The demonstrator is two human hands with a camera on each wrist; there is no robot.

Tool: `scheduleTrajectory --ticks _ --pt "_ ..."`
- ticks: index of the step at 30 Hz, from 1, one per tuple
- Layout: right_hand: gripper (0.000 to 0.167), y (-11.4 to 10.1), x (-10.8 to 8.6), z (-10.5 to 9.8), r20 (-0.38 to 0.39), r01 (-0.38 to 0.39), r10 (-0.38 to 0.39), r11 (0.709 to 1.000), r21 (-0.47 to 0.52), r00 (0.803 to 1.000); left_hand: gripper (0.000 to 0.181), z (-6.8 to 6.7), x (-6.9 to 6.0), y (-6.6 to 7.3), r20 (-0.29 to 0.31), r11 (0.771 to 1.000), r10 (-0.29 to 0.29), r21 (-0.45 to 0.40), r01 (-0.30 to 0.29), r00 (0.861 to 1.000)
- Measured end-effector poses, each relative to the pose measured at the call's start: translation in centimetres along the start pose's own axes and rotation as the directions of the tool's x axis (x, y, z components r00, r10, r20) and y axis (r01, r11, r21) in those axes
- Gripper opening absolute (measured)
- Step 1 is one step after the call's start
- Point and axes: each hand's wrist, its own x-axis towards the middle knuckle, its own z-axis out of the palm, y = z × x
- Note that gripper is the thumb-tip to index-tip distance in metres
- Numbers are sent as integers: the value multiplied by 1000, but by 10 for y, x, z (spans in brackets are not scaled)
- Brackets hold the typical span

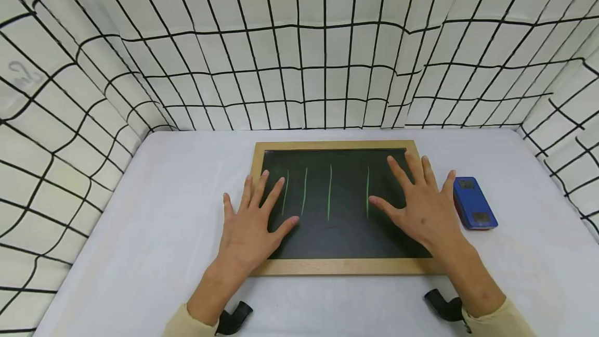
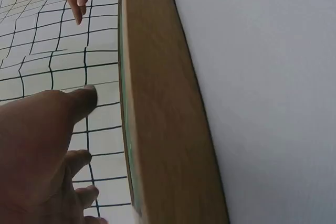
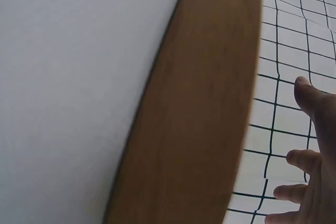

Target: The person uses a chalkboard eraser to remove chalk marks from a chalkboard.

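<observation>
A wood-framed chalkboard lies flat on the white table, with several upright green chalk lines drawn on it. Over its left edge is my left hand, fingers spread and holding nothing. My right hand, also spread and without anything in it, is over the right edge. Both wrist views show the hands raised apart from the wooden frame. Just right of the right hand's little finger lies a blue block with two dark patches, resembling a board eraser; its left edge is near that finger.
A white wall with black netting rises behind the table and along both sides. White cloth covers the tabletop. Black curved wrist mounts stick out near both cuffs.
</observation>
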Motion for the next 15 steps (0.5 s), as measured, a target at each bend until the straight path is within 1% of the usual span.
scheduleTrajectory --ticks 3,5,10,15 --pt "94 2 0 -2 5 3 -4 1000 11 1000 82 -1 -3 -6 30 1000 -20 -18 20 999" --pt "91 3 -1 -3 0 1 -1 1000 19 1000 78 -2 -5 -9 39 999 -26 -42 28 999" --pt "80 10 -4 -7 -38 -26 29 997 74 999 69 -6 -5 -17 33 993 -24 -112 27 999" --pt "69 19 -8 -8 -64 -66 73 992 103 995 61 -10 -7 -26 27 990 -27 -138 31 999"
